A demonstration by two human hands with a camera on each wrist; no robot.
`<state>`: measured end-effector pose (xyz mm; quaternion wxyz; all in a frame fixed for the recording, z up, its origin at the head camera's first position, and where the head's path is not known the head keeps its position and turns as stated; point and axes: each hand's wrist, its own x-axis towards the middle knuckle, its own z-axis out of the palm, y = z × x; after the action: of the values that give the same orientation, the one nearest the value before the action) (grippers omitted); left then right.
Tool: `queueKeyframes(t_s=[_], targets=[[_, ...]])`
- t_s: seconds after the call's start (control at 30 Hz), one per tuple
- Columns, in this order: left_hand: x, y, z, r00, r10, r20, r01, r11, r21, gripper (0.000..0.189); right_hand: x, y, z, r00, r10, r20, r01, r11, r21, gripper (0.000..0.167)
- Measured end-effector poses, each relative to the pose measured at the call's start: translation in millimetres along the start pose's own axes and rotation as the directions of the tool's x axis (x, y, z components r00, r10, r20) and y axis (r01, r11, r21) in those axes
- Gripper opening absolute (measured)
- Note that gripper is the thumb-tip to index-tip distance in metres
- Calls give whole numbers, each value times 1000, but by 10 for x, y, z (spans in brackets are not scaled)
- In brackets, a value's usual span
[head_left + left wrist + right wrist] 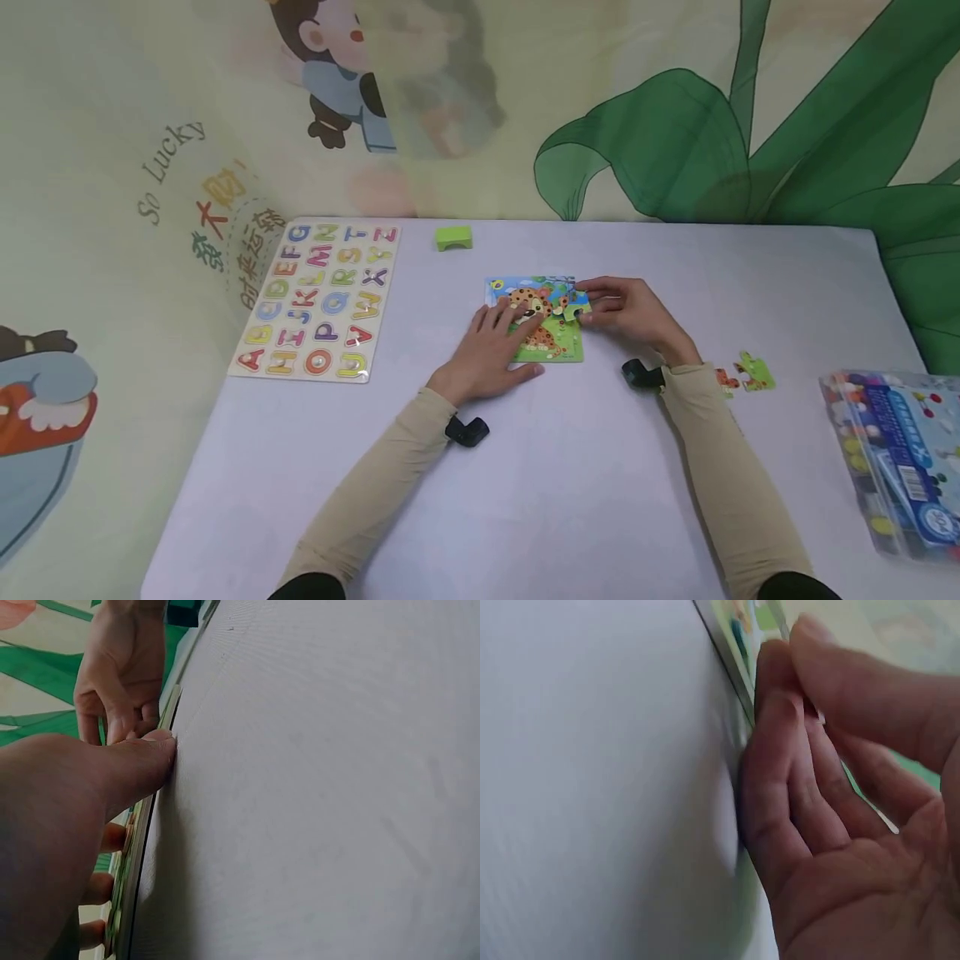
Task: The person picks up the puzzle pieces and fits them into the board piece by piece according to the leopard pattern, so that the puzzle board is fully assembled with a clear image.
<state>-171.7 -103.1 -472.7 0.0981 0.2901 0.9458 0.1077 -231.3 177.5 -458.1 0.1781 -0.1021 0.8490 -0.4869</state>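
A jigsaw puzzle board (pixel 566 352) with a spotted cartoon leopard lies flat on the white table. My left hand (pixel 483 354) rests on its left part with fingers spread, hiding some of the picture. In the left wrist view, the thumb (pixel 146 761) of that hand touches the board's near edge. At the board's right side, my right hand (pixel 630 315) pinches a puzzle piece (pixel 576 312) between thumb and fingers, tilted over the picture. The right wrist view shows these fingertips (pixel 776 656) at the board's edge, mostly covering the piece.
Loose puzzle pieces (pixel 756 372) lie beside the right forearm, partly hidden by the sleeve. An alphabet board (pixel 303 337) lies at the left. Toward the back sits a green block (pixel 453 238). A clear plastic case (pixel 885 467) with colourful contents occupies the right edge.
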Motion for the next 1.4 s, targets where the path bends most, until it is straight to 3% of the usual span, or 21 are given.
queueKeyframes(t_s=[0.2, 0.37, 0.77, 1.17, 1.4], targets=[[-10, 9, 14, 1000, -15, 2, 15, 999, 29, 80, 16, -44, 140, 997, -65, -49, 57, 987, -147, 48], [-36, 16, 30, 1000, -22, -4, 22, 999, 30, 82, 22, -65, 212, 991, -120, -64, 105, 973, -208, 48], [-33, 32, 23, 1000, -19, -6, 20, 999, 48, 85, -15, -39, 227, 986, -150, -79, 131, 969, -210, 46], [-5, 50, -42, 1000, 21, -8, -20, 999, 37, 79, -7, -138, 291, 985, -150, -84, 116, 940, -321, 44], [12, 83, -44, 1000, -7, 18, 7, 999, 34, 78, 0, -102, 280, 989, -127, -77, 98, 946, -308, 47]])
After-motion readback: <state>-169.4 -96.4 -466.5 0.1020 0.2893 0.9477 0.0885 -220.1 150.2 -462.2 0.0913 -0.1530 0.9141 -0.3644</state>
